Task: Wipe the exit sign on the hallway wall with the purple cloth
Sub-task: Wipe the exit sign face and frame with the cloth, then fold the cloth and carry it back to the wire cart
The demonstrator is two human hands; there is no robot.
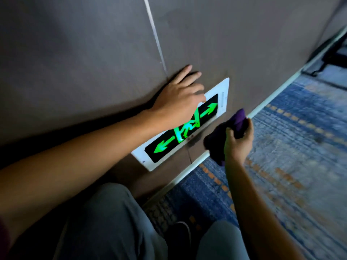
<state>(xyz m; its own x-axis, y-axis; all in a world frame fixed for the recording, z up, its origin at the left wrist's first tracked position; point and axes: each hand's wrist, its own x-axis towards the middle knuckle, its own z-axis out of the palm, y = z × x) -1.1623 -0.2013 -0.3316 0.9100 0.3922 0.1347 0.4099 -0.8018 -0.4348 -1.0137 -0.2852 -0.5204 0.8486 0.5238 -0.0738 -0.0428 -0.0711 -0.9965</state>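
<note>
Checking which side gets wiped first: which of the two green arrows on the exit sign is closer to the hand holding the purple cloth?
The upper right arrow, near the right hand holding the purple cloth.

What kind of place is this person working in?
Probably a hotel or office hallway: a lit green exit sign sits low on a brown panelled wall, above a patterned blue carpet.

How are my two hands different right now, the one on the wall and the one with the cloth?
The left hand lies open and flat on the wall, covering part of the exit sign; the right hand is closed around the bunched purple cloth, apparently off the sign. The left holds nothing. Both are bare.
</note>
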